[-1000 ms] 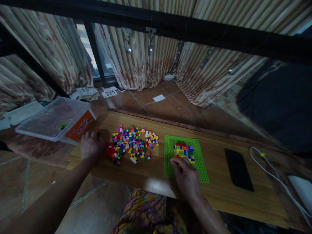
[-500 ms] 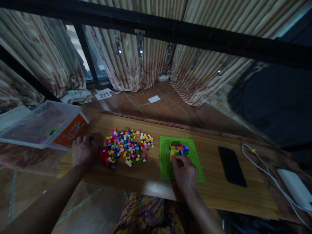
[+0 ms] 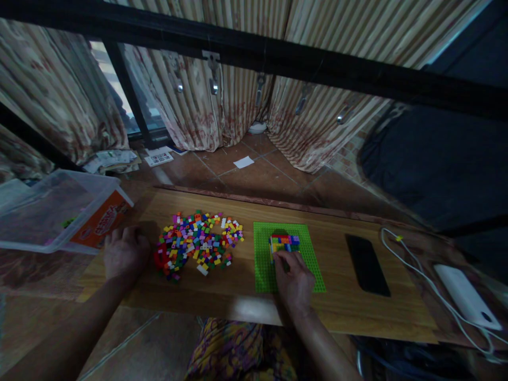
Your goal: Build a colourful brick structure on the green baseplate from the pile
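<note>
Plastic tub (image 3: 100, 218) — green bits (image 3: 68, 222) inside

The table (image 3: 238, 291) spans the lower centre of the frame. Left of centre on it lies the brick pile (image 3: 204, 241), with the left hand (image 3: 125, 253) to its left and the bin (image 3: 103, 217) at the left edge. Right of the pile lies the baseplate (image 3: 262, 275), bearing the brick assembly (image 3: 282, 240); the right hand (image 3: 293, 280) is at the assembly's near side. Farther right lies the slab (image 3: 368, 264); the device (image 3: 462, 293) occupies the lower right. Curtains (image 3: 194, 108) hang behind, across the upper frame.
</note>
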A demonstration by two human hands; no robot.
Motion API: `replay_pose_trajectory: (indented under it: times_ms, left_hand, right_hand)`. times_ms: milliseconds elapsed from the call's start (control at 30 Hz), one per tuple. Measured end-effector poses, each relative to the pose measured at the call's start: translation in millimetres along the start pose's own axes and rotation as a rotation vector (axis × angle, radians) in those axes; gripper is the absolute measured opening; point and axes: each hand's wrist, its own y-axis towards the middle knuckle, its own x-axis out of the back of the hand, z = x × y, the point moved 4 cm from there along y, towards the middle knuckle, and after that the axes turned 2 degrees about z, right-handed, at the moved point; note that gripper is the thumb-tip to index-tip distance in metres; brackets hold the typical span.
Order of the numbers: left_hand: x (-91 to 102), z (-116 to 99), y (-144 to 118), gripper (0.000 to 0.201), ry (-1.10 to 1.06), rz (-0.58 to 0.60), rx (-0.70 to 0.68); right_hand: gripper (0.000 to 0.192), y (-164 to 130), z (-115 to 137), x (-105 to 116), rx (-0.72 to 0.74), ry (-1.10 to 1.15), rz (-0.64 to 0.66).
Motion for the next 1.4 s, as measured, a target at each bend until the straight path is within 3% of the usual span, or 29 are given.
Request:
replay_pose_trajectory:
  times_ms: [367, 967, 1400]
  left_hand:
    - [-1.7, 1.3, 0.3, 0.044, 0.005, 0.015, 0.014]
    - [-3.2, 2.4, 0.2, 0.042, -0.014, 0.002, -0.002]
    - [-0.8, 0.6, 0.2, 0.041, 0.029, 0.007, -0.015]
  right_hand:
    - [0.025, -2.7, 2.9, -1.3, 0.101, -0.085, 0.021]
    - [0.026, -4.8, 2.4, -1.8, 0.113, -0.062, 0.050]
    - [0.026, -2.4, 7.6, 1.2, 0.265, -0.211, 0.141]
